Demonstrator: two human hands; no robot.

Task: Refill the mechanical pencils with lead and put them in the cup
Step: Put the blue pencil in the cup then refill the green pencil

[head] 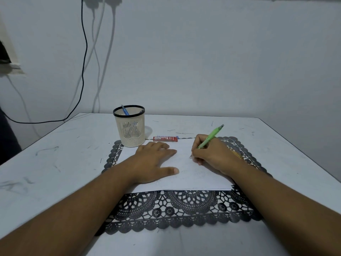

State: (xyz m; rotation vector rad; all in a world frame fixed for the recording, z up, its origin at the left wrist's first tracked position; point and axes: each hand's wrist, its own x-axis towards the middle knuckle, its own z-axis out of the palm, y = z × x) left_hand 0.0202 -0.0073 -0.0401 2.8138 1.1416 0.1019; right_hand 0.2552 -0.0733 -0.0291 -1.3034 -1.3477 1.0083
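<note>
My right hand [214, 154] grips a green mechanical pencil [212, 136] in a writing hold, with its tip touching the white sheet of paper [184, 178]. My left hand [155, 159] lies flat on the paper, fingers spread, holding nothing. A cream mesh cup [131, 130] with a black rim stands behind the left hand, and a blue pencil [125, 109] leans inside it. The red lead case [165, 138] lies on the table just right of the cup. An orange item [238, 155] peeks out behind my right hand.
The paper rests on a black lace placemat [175, 209] on a white table [55, 163]. Several loose lead pieces [181, 133] lie scattered behind the case. Cables [84, 52] hang on the wall at the back left.
</note>
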